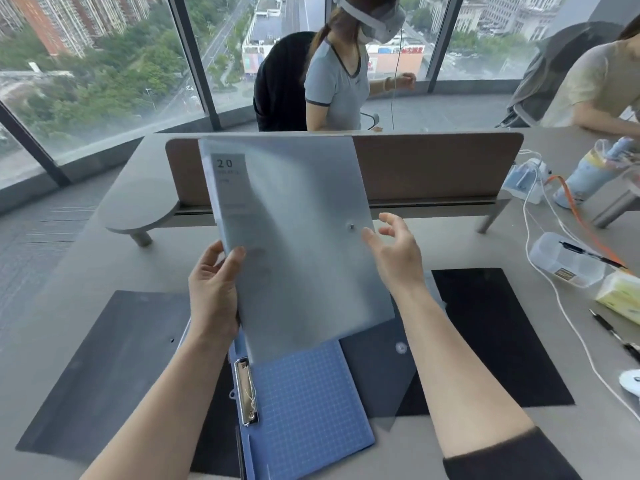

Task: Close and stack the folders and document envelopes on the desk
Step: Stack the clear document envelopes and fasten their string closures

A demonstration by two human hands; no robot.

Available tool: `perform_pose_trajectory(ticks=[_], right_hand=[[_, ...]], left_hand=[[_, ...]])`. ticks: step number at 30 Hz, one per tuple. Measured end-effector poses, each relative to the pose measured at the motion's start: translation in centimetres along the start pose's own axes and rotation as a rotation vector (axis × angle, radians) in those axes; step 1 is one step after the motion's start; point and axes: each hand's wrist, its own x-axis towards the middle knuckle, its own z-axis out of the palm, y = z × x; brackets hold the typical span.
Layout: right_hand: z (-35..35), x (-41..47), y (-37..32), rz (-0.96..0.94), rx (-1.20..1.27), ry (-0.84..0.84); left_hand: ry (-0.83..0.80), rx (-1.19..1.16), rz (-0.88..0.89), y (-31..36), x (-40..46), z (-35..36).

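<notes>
A translucent grey display folder [298, 244] marked "20" is held tilted above the desk, its cover closed. My left hand [214, 292] grips its lower left edge, thumb on the front. My right hand [398, 258] hovers at its right edge near the snap button, fingers spread, holding nothing. Under it lies a blue clip folder [308, 407] with a metal clamp on its left. A dark translucent envelope [381, 368] with a round snap lies beside it. An open dark grey folder [107, 365] lies flat on the left, and a black folder [491, 334] on the right.
A brown divider panel [433, 168] stands across the desk's far side. On the right are a clear plastic box [564, 261], a tissue pack [620, 296], pens [616, 337] and white cables [554, 289]. Two other people sit beyond the divider and at far right.
</notes>
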Motion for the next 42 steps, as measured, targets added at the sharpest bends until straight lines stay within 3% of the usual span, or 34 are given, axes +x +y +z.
perform_pose_trajectory(ticks=[7, 15, 19, 26, 34, 37, 42], right_hand=[[-1.1, -0.2, -0.3, 0.039, 0.084, -0.091], [-1.1, -1.4, 2.2, 0.149, 0.271, -0.427], [0.2, -2.4, 5.5, 0.221, 0.156, -0.493], [1.9, -3.9, 12.8, 0.319, -0.254, -0.573], [2.4, -4.5, 17.5, 0.344, -0.684, -0.667], [2.7, -4.3, 18.5, 0.365, -0.741, -0.647], [2.9, -4.1, 18.5, 0.356, -0.759, -0.628]], left_hand=[[-0.104, -0.05, -0.021, 2.1, 1.1, 0.8], [-0.054, -0.033, -0.227, -1.9, -0.6, -2.3], [0.061, 0.017, -0.346, -5.6, -2.0, -4.9], [0.183, 0.12, -0.518, -10.9, -4.9, -8.6], [0.292, 0.255, -0.57, -15.4, -7.0, -10.5], [0.335, 0.393, -0.531, -16.7, -7.1, -10.6], [0.341, 0.866, -0.401, -17.3, -6.8, -10.2]])
